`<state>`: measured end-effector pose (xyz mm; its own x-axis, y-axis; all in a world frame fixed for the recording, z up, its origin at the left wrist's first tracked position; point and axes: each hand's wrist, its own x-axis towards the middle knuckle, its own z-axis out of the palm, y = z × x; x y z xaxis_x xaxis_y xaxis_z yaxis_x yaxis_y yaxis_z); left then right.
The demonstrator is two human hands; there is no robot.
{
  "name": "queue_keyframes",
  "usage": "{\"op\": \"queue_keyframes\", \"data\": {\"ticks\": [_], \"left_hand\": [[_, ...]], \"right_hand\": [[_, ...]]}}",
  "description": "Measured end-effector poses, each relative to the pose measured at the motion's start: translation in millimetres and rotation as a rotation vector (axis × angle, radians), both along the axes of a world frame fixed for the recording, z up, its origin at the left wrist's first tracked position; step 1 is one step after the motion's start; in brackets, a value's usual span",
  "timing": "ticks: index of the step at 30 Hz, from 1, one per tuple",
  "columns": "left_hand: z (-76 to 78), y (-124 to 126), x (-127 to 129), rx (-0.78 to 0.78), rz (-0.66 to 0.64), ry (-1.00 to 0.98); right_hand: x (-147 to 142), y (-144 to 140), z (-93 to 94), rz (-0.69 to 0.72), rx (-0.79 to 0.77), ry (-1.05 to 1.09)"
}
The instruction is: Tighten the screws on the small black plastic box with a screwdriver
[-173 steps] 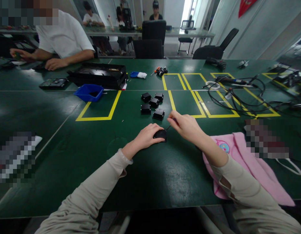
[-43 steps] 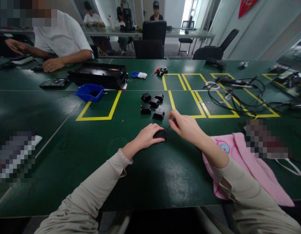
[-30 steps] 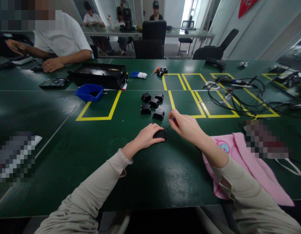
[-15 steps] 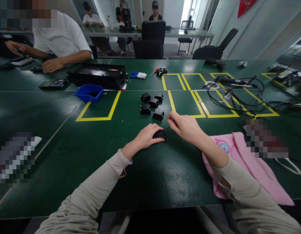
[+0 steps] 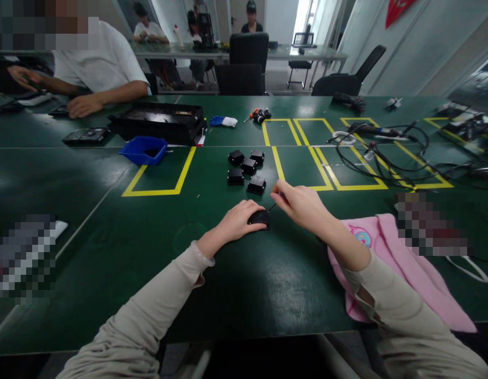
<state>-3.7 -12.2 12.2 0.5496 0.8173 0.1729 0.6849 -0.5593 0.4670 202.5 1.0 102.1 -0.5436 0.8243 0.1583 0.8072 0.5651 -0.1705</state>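
On the green table, my left hand (image 5: 240, 219) is closed around a small black box (image 5: 259, 218) and holds it against the surface. To its right my right hand (image 5: 297, 204) pinches a screwdriver (image 5: 272, 207). Only its thin dark shaft shows, slanting down to the right side of the box; the handle is hidden in my fingers. Just beyond my hands sit several similar black boxes, the nearest black box (image 5: 257, 185) being close to my right fingertips. Small bright fittings show on their sides.
A blue bin (image 5: 144, 150) stands at the left before a black tray (image 5: 160, 122). Tangled black cables (image 5: 380, 145) lie across yellow-taped rectangles at the right. A pink cloth (image 5: 394, 268) lies under my right forearm. Across the table, a co-worker's hand (image 5: 86, 105) rests at the left.
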Motion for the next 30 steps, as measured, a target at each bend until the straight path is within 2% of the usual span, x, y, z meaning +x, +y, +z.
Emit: {"op": "queue_keyframes", "data": {"ticks": [15,30], "left_hand": [[1.3,-0.9,0.3,-0.007,0.009,-0.006],[2.1,-0.9,0.4,-0.006,0.005,0.006]], "right_hand": [[1.7,1.6,-2.2,0.049,-0.022,0.071],[1.0,2.1,-2.0,0.015,-0.015,0.053]]}}
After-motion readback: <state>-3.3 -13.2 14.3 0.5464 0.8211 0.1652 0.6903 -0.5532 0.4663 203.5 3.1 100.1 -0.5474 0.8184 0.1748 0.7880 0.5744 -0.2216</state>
